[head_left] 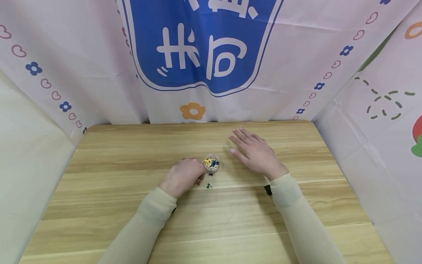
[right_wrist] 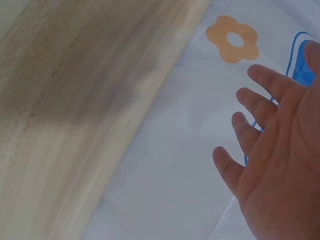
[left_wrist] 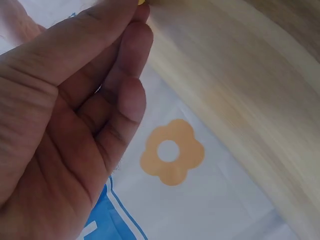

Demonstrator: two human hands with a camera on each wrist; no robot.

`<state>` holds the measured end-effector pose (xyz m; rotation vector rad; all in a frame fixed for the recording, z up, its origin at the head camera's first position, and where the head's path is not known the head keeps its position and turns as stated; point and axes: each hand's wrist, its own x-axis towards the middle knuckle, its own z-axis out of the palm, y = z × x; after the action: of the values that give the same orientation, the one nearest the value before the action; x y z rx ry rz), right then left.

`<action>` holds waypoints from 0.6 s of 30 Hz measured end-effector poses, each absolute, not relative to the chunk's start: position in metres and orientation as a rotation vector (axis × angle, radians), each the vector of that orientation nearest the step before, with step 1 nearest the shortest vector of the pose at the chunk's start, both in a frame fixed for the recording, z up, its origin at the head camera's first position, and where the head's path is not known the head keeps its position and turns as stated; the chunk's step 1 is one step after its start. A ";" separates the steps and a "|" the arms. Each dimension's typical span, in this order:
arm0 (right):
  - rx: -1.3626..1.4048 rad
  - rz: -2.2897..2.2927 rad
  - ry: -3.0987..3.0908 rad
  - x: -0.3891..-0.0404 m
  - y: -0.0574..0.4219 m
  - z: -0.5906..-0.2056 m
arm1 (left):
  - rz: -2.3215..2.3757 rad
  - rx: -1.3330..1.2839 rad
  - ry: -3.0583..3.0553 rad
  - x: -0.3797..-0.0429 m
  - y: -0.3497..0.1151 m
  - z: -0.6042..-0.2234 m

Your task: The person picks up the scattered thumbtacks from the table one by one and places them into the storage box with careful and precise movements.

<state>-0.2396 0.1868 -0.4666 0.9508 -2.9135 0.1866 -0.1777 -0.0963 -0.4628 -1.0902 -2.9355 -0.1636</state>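
Note:
A small round clear container [head_left: 211, 164] holds yellow, white and blue push pins. Close against its left side is my left hand [head_left: 186, 175], back up, fingers curled down. In the left wrist view its thumb and fingertips pinch a yellow push pin [left_wrist: 141, 2], mostly cut off by the frame's top edge. Loose pins lie by the container: a blue one [head_left: 211, 174] at its near side, a green one [head_left: 209, 186] nearer me and a red one [head_left: 198, 182] beside my left hand. To the right, my right hand [head_left: 257, 152] spreads its fingers, holding nothing.
The wood-grain table [head_left: 250, 223] carries everything. At its far edge hangs a white curtain [head_left: 283, 102] with an orange flower [head_left: 192, 111] and a blue printed panel [head_left: 201, 47]. More white cloth [head_left: 379, 165] encloses the sides.

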 end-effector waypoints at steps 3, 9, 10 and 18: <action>0.944 0.203 -2.927 -0.240 0.186 -0.467 | -0.112 -1.080 -2.953 -0.177 -0.098 -0.463; 0.935 0.212 -2.938 -0.239 0.187 -0.467 | -0.075 -1.088 -2.982 -0.178 -0.099 -0.461; 0.934 0.214 -2.938 -0.239 0.187 -0.467 | -0.078 -1.085 -2.985 -0.178 -0.099 -0.460; 0.945 0.224 -2.931 -0.239 0.187 -0.467 | -0.191 -1.047 -2.953 -0.179 -0.100 -0.454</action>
<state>-0.2389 0.1874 -0.4666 0.9453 -2.9315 0.2244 -0.1788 -0.1002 -0.4541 -1.0473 -2.9529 -0.1909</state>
